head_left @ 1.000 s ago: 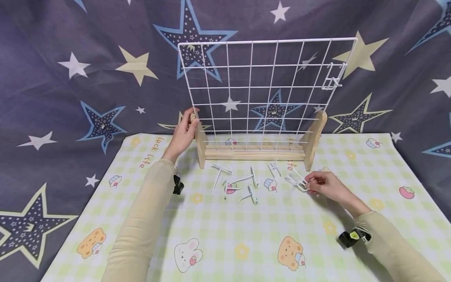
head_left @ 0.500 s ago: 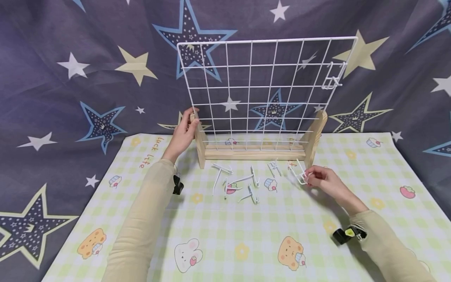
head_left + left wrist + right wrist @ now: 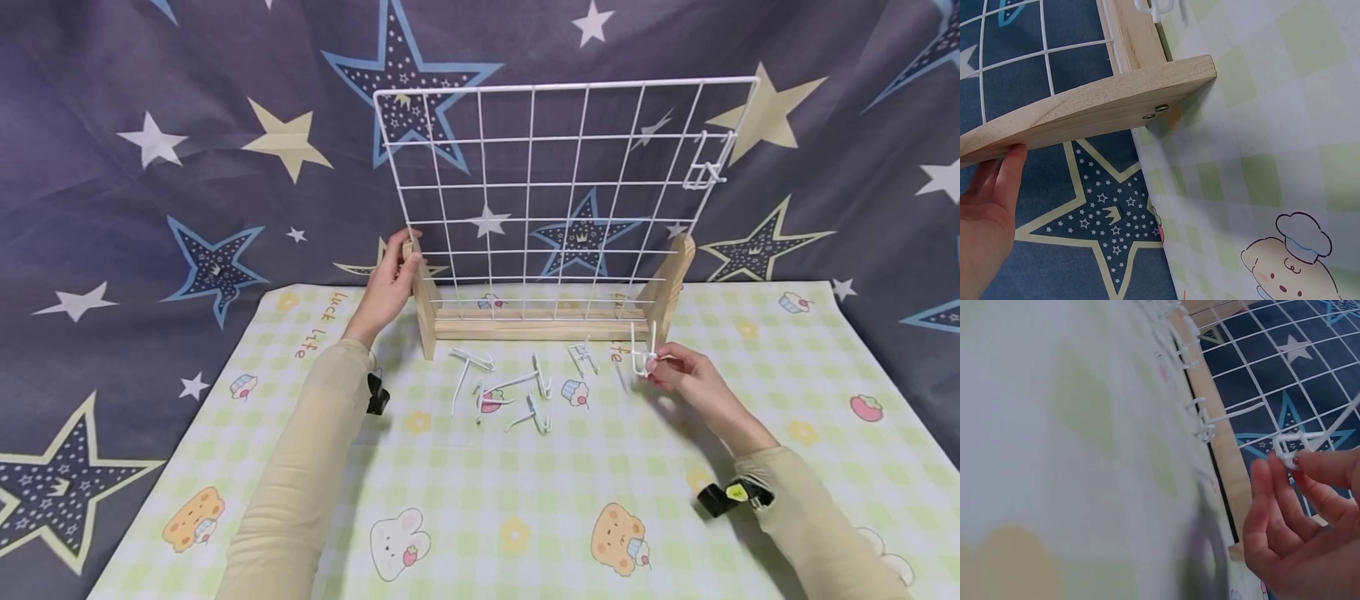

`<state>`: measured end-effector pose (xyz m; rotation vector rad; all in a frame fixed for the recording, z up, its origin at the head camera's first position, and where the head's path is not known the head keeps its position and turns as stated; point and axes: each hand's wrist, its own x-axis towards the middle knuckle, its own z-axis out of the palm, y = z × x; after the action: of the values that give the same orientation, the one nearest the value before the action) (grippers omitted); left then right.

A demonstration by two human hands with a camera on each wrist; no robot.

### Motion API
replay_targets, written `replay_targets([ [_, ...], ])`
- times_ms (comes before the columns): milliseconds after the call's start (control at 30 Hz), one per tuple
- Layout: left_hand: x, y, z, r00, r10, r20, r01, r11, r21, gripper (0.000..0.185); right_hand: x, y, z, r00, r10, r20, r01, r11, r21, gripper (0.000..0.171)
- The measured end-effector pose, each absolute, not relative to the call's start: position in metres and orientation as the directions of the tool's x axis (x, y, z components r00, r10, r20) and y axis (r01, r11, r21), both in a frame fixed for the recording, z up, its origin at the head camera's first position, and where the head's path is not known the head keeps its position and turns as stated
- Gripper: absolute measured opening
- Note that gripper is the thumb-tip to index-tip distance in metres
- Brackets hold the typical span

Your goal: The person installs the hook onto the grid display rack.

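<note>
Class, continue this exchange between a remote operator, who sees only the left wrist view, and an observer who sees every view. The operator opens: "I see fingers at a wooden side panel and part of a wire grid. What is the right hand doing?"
Observer: The right hand pinches a white wire hook.
Operator: Does anything hang on the grid?
Observer: Yes, another hook hangs in its upper half, near the right edge.
Operator: I glimpse a white piece by the base. Is that all that lies there?
Observer: No, several loose hooks lie on the checkered cloth in front of the base.
</note>
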<state>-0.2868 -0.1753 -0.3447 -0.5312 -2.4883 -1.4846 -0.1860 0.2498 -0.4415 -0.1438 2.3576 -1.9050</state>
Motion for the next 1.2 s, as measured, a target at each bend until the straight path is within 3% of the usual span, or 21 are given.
replay_targets([
  [133,-0.288,-0.176,-0.346,-0.921,0.209,0.329,0.389,0.425,0.818,0.040,-0.188,0.247,-0.440,-0.996,-0.083,-0.015,0.000,0.181,-0.984,0.019],
  [333,-0.289,-0.176,-0.346,-0.923,0.212,0.321,0.382,0.415,0.826,0.041,-0.189,0.244,-0.436,-0.999,-0.048,-0.012,0.007,0.117,-0.993,0.003],
  [867,-0.288,-0.176,-0.345,-0.921,0.207,0.330,0.388,0.416,0.822,0.040,-0.198,0.236,-0.414,-0.998,-0.031,0.063,-0.066,0.078,-0.995,0.008],
  [1200,-0.288,-0.176,-0.345,-0.923,0.206,0.326,0.384,0.412,0.827,0.041,-0.201,0.233,-0.405,-0.985,-0.036,0.167,-0.171,0.135,-0.976,0.021],
])
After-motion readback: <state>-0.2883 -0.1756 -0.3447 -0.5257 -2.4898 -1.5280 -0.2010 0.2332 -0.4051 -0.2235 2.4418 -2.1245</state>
